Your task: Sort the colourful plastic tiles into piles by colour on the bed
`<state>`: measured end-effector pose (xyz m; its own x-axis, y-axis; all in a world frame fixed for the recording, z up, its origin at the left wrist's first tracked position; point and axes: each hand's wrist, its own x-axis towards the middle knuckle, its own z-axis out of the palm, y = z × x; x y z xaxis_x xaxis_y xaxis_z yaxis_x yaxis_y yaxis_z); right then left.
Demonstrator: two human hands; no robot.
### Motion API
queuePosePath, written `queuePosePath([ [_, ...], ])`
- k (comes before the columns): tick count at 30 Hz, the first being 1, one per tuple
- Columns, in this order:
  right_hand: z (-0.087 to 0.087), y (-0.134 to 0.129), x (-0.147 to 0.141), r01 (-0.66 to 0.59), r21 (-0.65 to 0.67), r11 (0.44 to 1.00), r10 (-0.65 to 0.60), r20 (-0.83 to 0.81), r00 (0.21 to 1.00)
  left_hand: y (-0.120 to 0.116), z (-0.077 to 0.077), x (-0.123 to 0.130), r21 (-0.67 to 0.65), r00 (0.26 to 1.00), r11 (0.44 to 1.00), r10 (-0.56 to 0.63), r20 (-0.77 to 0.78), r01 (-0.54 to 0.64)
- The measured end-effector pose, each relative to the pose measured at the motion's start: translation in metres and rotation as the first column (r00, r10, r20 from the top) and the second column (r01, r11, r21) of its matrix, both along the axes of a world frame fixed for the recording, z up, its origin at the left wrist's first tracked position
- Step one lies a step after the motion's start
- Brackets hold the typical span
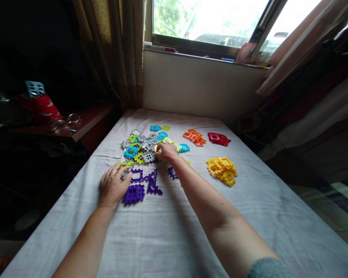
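A mixed heap of grey, green and blue notched plastic pieces (149, 146) lies on the cloth-covered table. My right hand (166, 151) reaches onto its right part, fingers pressed together; whatever they grip is hidden. My left hand (115, 184) rests palm down at the heap's near left edge with its fingers apart, beside purple pieces (133, 194). More purple pieces (153, 183) lie between the hands, one partly behind my right forearm. Orange pieces (195, 137), red pieces (219, 139) and yellow pieces (222, 170) form separate piles on the right.
The table's pale cloth (145, 239) spreads under both arms. At the left, a dark wooden desk (95, 121) holds a red container (40, 108) and glasses (66, 122). A low wall (200, 85) and a window stand behind, with curtains on both sides.
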<state>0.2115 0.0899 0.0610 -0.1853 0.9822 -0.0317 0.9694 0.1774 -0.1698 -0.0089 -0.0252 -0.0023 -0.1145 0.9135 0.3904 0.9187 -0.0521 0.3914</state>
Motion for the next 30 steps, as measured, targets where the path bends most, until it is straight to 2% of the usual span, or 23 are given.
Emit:
queuePosePath([
  [6,-0.003,-0.001,0.0,0.05,0.129,0.99,-0.052,0.012,0.999,0.0,0.0,-0.001,0.004,1.0,1.0,-0.003,-0.008,0.003],
  [9,-0.003,-0.007,0.005,0.029,0.212,0.977,-0.039,0.044,0.998,0.0,-0.001,-0.002,0.009,1.0,1.0,-0.01,-0.011,0.01],
  [12,-0.003,-0.01,0.012,0.071,0.215,0.974,-0.076,0.018,0.997,0.001,-0.002,-0.002,0.014,1.0,1.0,-0.015,-0.006,0.015],
  [16,-0.006,-0.007,0.021,0.205,0.129,0.97,-0.178,-0.194,0.965,0.003,-0.002,-0.002,0.005,1.0,1.0,-0.01,0.001,0.01],
  [19,-0.011,-0.003,0.036,0.326,0.1,0.94,-0.257,-0.423,0.869,0.003,-0.001,-0.002,0.003,1.0,1.0,-0.006,0.007,0.006],
  [21,-0.015,-0.004,0.056,0.375,0.104,0.921,-0.262,-0.548,0.795,0.003,-0.001,-0.003,0.004,1.0,1.0,-0.012,0.009,0.012],
  [24,-0.02,-0.016,0.105,0.434,0.162,0.886,-0.221,-0.676,0.703,0.002,-0.001,-0.003,0.0,1.0,1.0,-0.012,0.006,0.012],
  [30,-0.025,-0.065,0.22,0.658,0.163,0.736,-0.339,-0.752,0.565,0.004,-0.001,-0.003,-0.014,1.0,1.0,-0.006,0.0,0.006],
])
